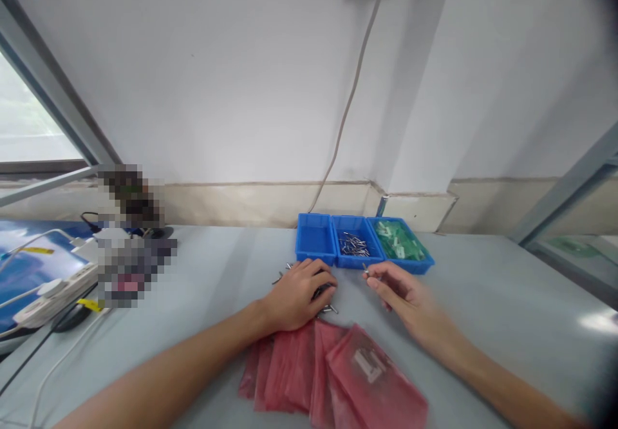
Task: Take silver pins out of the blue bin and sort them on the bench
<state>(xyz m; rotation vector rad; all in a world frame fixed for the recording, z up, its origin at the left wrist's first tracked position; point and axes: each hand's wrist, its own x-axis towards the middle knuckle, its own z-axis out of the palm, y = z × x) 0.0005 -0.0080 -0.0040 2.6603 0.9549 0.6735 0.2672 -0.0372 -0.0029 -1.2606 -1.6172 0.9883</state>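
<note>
My left hand [300,294] rests on the table with its fingers curled over a loose heap of small metal pins [330,308]. Some pins stick out past the fingertips and behind the knuckles; the palm side is hidden. My right hand [396,288] is closed in a pinch on a small metal pin [365,268], just in front of the blue bins. More metal pins lie in the middle blue bin [352,263]. Below my hands, several red plastic bags [381,384] overlap in a fan, the rightmost with a pale piece showing through.
The left blue bin [315,259] shows a bare floor; the right one [418,266] holds green bags with pale pieces. A white power strip [58,297] and cables lie at the far left, near a blurred patch. A wall stands behind the table.
</note>
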